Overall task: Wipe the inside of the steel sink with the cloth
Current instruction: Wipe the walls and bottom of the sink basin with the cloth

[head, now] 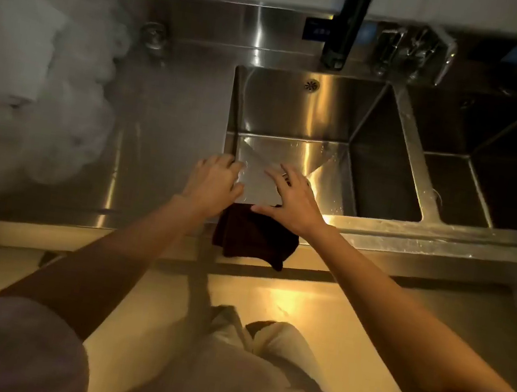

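Dark maroon cloth [254,234] draped over sink [379,229] rim, left hand [214,179] and right hand [293,201] spread, empty.

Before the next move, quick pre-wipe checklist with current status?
1. Dark cloth within reach: ok, draped over the steel sink's front rim.
2. Cloth gripped: not ok, left hand and right hand are both spread open.
3. Left basin free of objects: ok.
4. Black sprayer off: cannot tell.
5. Basin drain visible: cannot tell, hands hide part of the floor.
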The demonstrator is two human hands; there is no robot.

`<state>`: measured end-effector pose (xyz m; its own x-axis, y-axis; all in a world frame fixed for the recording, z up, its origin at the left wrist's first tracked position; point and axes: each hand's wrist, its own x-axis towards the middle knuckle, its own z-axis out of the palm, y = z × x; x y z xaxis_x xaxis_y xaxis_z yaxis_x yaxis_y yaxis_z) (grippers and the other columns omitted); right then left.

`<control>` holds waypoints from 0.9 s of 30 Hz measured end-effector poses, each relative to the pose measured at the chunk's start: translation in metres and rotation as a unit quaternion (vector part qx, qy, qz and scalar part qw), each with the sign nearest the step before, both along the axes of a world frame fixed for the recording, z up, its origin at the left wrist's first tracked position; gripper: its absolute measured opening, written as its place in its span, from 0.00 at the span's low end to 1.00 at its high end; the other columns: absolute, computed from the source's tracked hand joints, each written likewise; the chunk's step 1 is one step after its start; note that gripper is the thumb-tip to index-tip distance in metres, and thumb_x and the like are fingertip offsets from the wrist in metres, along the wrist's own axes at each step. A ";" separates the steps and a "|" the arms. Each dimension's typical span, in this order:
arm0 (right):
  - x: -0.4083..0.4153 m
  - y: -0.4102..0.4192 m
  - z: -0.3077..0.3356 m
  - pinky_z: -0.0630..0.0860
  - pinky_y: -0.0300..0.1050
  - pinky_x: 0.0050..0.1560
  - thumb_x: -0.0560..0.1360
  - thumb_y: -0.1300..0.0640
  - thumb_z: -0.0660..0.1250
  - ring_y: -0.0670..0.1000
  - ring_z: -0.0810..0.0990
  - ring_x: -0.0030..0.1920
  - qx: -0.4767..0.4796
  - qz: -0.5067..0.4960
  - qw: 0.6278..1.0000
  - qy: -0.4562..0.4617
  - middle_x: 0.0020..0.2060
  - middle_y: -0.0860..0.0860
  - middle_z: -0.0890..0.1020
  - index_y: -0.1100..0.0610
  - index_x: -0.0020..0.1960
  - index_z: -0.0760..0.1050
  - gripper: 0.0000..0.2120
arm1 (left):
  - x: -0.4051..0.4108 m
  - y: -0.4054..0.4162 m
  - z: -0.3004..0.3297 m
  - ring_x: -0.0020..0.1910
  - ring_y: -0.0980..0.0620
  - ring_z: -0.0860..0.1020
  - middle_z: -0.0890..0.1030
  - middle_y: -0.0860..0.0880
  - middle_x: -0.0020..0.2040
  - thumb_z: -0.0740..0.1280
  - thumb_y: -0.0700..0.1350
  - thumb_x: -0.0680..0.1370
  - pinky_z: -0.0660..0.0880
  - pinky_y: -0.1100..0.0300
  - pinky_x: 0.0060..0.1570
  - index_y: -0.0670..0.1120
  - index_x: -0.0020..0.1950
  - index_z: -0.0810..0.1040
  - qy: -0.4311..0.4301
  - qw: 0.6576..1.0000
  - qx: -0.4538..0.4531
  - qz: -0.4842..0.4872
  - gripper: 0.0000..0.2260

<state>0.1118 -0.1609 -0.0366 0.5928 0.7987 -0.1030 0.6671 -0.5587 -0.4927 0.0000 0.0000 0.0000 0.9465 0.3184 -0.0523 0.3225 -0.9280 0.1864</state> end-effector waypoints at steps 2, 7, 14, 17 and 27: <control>-0.008 0.006 -0.003 0.56 0.59 0.73 0.68 0.32 0.67 0.56 0.51 0.76 -0.008 -0.022 1.000 0.000 0.76 0.51 0.55 0.45 0.75 0.57 0.41 | -0.001 0.007 -0.004 0.66 0.44 0.69 0.72 0.44 0.67 0.61 0.50 0.80 0.66 0.49 0.63 0.45 0.71 0.68 0.002 1.000 -0.008 -0.029 0.20; -0.040 0.003 -0.026 0.49 0.66 0.74 0.64 0.28 0.67 0.59 0.44 0.77 -0.050 -0.069 0.996 0.015 0.78 0.52 0.51 0.42 0.76 0.55 0.46 | -0.006 0.015 -0.026 0.68 0.45 0.68 0.71 0.44 0.68 0.61 0.52 0.80 0.65 0.48 0.65 0.47 0.71 0.68 0.022 0.996 -0.039 -0.074 0.20; -0.080 -0.008 -0.049 0.42 0.65 0.75 0.66 0.25 0.60 0.62 0.46 0.77 -0.068 -0.137 0.987 -0.043 0.77 0.54 0.57 0.43 0.75 0.58 0.43 | -0.008 0.014 -0.036 0.68 0.45 0.67 0.71 0.44 0.68 0.61 0.50 0.80 0.65 0.48 0.66 0.47 0.70 0.69 0.030 0.991 -0.078 -0.102 0.19; -0.084 -0.007 -0.052 0.50 0.62 0.76 0.66 0.26 0.60 0.59 0.51 0.77 -0.032 -0.166 0.985 -0.037 0.75 0.51 0.61 0.43 0.73 0.62 0.40 | -0.009 0.014 -0.036 0.68 0.45 0.67 0.71 0.44 0.69 0.61 0.49 0.80 0.64 0.48 0.67 0.47 0.70 0.69 0.035 0.990 -0.094 -0.103 0.19; -0.100 -0.005 -0.057 0.64 0.53 0.66 0.73 0.37 0.64 0.55 0.65 0.69 0.046 -0.184 0.981 -0.048 0.65 0.47 0.74 0.46 0.64 0.75 0.23 | -0.014 0.026 -0.034 0.69 0.46 0.67 0.70 0.46 0.70 0.62 0.48 0.80 0.64 0.48 0.67 0.48 0.70 0.70 0.015 0.988 -0.126 -0.091 0.19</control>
